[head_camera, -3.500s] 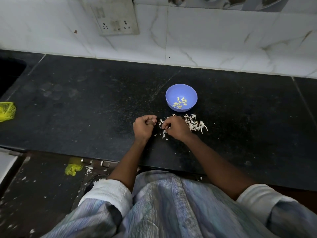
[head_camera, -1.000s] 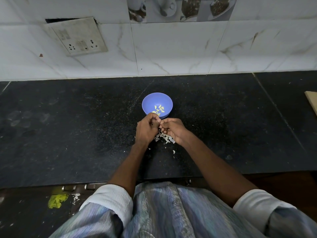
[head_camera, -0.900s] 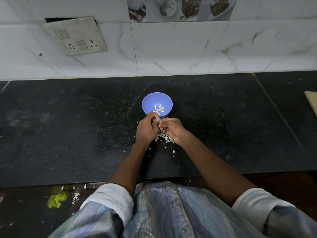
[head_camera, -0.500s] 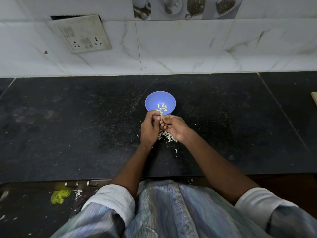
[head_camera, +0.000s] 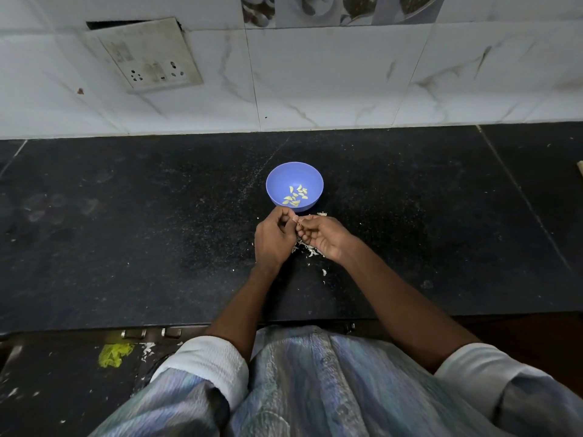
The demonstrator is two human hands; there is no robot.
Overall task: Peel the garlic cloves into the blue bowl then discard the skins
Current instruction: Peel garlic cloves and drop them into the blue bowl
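The blue bowl [head_camera: 277, 181] stands mid-counter with several peeled yellowish garlic cloves [head_camera: 296, 194] in it. Just in front of the bowl my left hand [head_camera: 273, 239] and my right hand [head_camera: 325, 236] meet fingertip to fingertip. Both have curled fingers and pinch a small garlic clove [head_camera: 299, 227] between them; the clove is mostly hidden by the fingers. A pile of white garlic skins [head_camera: 310, 250] lies on the counter under my right hand, with a few loose flakes nearer the front edge.
The black stone counter [head_camera: 142, 231] runs left and right, backed by a white tiled wall with a socket plate [head_camera: 148, 55]. A wooden edge [head_camera: 580, 168] shows at the far right. Below the counter's front edge a yellow scrap [head_camera: 115, 354] lies on the floor.
Both hands have moved up from the skin pile to just below the bowl's rim, still working a clove between them. The view has shifted slightly.
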